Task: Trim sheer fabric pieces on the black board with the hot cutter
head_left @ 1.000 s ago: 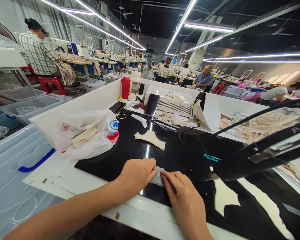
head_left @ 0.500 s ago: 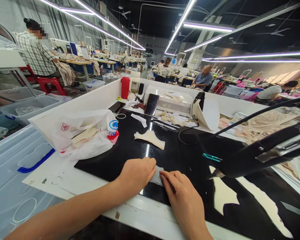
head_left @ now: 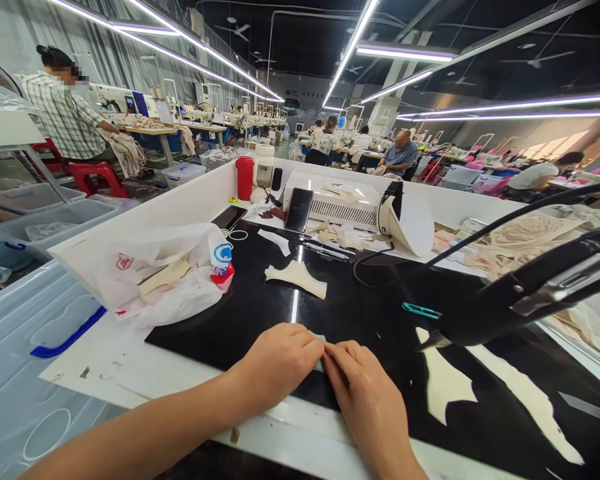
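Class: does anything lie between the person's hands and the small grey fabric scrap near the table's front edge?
Nothing visible does. The left hand and right hand both touch the fabric scrap, fingertips meeting over it on the black mat.

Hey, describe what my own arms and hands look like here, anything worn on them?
The left hand and right hand are bare, no gloves, and no ring, watch or bracelet shows. The left forearm is uncovered to the picture's edge, no sleeve in view; the right wrist too.
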Tool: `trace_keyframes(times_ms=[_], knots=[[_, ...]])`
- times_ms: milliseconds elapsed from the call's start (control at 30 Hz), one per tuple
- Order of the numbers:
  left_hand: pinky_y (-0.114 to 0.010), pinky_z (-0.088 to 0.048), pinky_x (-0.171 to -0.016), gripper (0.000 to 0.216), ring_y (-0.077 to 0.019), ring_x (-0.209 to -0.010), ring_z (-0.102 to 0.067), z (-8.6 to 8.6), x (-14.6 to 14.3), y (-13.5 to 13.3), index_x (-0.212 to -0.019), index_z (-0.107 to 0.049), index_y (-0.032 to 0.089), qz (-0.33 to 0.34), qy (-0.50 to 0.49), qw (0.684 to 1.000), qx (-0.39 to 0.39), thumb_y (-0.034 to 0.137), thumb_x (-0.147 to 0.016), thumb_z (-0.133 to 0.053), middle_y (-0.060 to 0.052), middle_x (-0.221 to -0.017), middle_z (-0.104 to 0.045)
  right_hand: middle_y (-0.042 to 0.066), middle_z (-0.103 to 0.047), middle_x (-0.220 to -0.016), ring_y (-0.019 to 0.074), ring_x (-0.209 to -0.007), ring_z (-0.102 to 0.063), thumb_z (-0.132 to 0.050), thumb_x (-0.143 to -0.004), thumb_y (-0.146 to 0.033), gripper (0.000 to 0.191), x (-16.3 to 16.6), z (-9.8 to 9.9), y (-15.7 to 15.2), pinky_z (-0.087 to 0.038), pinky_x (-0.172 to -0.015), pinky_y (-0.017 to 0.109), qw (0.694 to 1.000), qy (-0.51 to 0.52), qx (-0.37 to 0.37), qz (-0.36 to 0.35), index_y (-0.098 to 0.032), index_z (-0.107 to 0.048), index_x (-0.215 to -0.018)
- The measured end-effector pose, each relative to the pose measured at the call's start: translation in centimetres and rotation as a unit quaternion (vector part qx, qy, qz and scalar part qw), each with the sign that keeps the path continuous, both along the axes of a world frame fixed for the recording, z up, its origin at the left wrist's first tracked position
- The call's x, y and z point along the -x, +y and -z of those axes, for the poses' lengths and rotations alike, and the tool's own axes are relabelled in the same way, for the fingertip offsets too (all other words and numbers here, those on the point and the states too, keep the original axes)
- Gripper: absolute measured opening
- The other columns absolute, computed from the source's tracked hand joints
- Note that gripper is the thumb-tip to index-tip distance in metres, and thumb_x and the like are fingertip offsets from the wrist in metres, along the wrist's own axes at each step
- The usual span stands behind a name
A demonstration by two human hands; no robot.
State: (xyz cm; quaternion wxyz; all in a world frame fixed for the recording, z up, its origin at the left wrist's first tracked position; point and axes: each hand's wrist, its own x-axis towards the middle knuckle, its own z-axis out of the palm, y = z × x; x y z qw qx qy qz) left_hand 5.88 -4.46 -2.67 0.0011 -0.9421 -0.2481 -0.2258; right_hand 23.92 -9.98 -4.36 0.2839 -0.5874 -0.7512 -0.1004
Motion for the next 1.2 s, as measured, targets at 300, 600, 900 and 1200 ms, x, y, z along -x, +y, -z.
trace_keyframes(times_ms=[300, 600, 900, 1200], knots=[[-0.034, -0.061, -0.087, 0.009, -0.0206, -0.087, -0.069, 0.3, 0.2, -0.1, -0.093, -0.062, 0.012, 0.011, -0.002, 1.000, -0.026, 0.005, -0.096, -0.056, -0.004, -0.091, -0.070, 0.003, -0.068, -0.085, 0.0163, -0.074, -0.065, -0.031, -0.112, -0.040, 0.045, 0.1, 0.2, -0.1, -0.048, -0.058, 0.027, 1.000, 0.012, -0.003, -0.003, -0.025, -0.073, -0.105], [-0.035, -0.061, -0.093, 0.019, -0.0221, -0.100, -0.073, 0.2, 0.3, -0.4, -0.103, -0.062, 0.010, 0.019, 0.002, 0.998, -0.057, 0.000, -0.095, -0.047, -0.008, -0.099, -0.073, 0.002, -0.067, -0.083, 0.0158, -0.071, -0.064, -0.032, -0.112, -0.038, 0.043, 0.1, 0.2, 0.0, -0.048, -0.060, 0.027, 1.000, 0.008, -0.021, -0.015, -0.024, -0.072, -0.106], [-0.036, -0.062, -0.095, 0.014, -0.0223, -0.101, -0.073, 0.8, 0.2, -0.5, -0.099, -0.063, 0.010, 0.005, 0.004, 0.999, -0.053, 0.004, -0.097, -0.051, -0.008, -0.099, -0.072, 0.002, -0.067, -0.081, 0.0153, -0.070, -0.063, -0.032, -0.112, -0.036, 0.043, 0.3, 0.0, 0.1, -0.048, -0.061, 0.027, 0.999, 0.012, -0.030, -0.016, -0.023, -0.072, -0.102], [-0.036, -0.059, -0.097, 0.016, -0.0224, -0.109, -0.072, 0.8, 0.3, -0.5, -0.106, -0.062, 0.013, 0.006, 0.021, 0.999, -0.047, 0.006, -0.100, -0.049, -0.011, -0.107, -0.074, 0.003, -0.068, -0.081, 0.0156, -0.069, -0.064, -0.032, -0.112, -0.038, 0.045, 0.2, -0.1, -0.2, -0.047, -0.058, 0.027, 1.000, -0.009, -0.027, 0.005, -0.022, -0.073, -0.102]])
